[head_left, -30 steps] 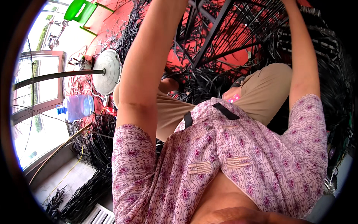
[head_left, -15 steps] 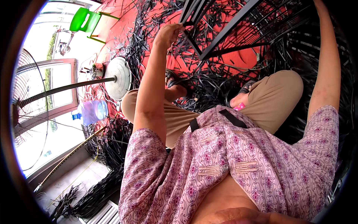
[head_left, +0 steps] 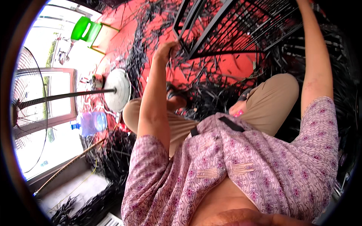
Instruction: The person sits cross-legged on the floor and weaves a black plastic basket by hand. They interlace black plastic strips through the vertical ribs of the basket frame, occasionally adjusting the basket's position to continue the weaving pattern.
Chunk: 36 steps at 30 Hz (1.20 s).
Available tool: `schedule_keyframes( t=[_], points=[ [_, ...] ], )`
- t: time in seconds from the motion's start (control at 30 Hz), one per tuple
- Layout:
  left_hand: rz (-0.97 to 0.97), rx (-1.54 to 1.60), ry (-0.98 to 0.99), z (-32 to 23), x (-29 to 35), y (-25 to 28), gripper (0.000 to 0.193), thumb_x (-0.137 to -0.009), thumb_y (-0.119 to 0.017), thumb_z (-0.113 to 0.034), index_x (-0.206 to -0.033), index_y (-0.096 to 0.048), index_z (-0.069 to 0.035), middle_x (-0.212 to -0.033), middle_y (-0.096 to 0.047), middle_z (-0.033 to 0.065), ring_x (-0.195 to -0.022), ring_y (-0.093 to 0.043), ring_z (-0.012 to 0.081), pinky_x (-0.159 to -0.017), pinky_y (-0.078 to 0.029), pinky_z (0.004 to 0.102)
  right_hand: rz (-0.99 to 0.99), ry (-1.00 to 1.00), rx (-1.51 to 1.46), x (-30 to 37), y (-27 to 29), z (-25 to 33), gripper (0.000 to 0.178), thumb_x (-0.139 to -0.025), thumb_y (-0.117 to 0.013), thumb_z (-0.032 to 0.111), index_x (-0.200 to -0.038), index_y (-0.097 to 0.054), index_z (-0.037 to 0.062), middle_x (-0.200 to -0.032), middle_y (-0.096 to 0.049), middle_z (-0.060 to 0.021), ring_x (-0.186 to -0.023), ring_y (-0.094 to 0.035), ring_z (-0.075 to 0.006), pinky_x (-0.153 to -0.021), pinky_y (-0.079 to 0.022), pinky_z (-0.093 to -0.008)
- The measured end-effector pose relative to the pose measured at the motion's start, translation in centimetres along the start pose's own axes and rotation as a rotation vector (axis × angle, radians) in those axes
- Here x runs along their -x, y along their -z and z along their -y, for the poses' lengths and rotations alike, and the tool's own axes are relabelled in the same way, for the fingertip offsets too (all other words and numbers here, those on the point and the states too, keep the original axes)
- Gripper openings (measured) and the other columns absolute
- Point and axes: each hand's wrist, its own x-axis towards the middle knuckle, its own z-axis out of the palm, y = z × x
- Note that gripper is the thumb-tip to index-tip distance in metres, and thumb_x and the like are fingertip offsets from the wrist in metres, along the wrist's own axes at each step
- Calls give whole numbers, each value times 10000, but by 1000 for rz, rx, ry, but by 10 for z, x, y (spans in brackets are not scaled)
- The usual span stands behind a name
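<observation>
A black frame (head_left: 211,32) with long bars and many thin parallel dark strands across it stands tilted at the top of the head view. My left hand (head_left: 167,49) is closed at the frame's near left corner, its fingers curled against the bar. A dark sliver shows by the fingertips, too small to name. My right forearm (head_left: 315,56) reaches up along the frame's right side. The right hand lies beyond the upper edge of the view. Loose black strips (head_left: 205,88) lie thick on the red floor beneath the frame and round my feet.
At the left stand a fan with a round white base (head_left: 118,90) and a blue water jug (head_left: 94,123) on its side. A green chair (head_left: 88,32) is farther off. Bundles of black strips (head_left: 117,154) lie beside my left leg.
The frame has swung left and toward me, showing more of its strands. My left hand has moved down with its corner; my right forearm has shifted left.
</observation>
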Motion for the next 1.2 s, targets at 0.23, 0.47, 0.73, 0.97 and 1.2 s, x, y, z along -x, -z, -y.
schedule_keyframes(
  t=[0.23,0.47,0.73,0.97,1.2],
  points=[
    [-202,-673,-223,57,-38,107,297,-820,-704,-384,-945,-717,-115,-756,-648,56,-752,-632,220,-712,-457,361,263,-258,-166,20,-2,76,429,-811,-705,140,-1235,-662,193,-1095,-701,-108,-1041,-666,-306,-890,-519,-428],
    [-665,-215,-635,-69,18,12,596,-930,-599,-502,-1154,-634,48,-1217,-621,214,-1110,-572,273,-1012,-406,400,6,-62,-121,60,-9,181,331,-728,-658,29,-1046,-672,120,-917,-671,-102,-878,-638,-331,-779,-477,-475],
    [-632,315,-510,-60,90,-13,835,-893,-544,-680,-1435,-470,-50,-1442,-485,73,-1288,-447,218,-1052,-340,360,427,101,-34,216,-3,380,365,-857,-581,161,-1207,-573,59,-1205,-533,-108,-1066,-493,-259,-832,-404,-407],
    [-970,423,-305,33,112,32,623,-838,-720,-477,-1225,-650,6,-1167,-655,70,-1029,-593,185,-913,-433,367,626,407,38,297,19,408,526,-950,-443,205,-1429,-468,-11,-1497,-412,-223,-1276,-441,-365,-991,-379,-417],
    [-1257,56,-526,56,133,17,642,-780,-836,-431,-1040,-630,119,-1016,-681,187,-870,-633,247,-834,-505,389,671,335,-541,300,61,372,755,-692,-814,286,-1324,-502,16,-1370,-476,-173,-1272,-441,-331,-996,-385,-459]
  ],
)
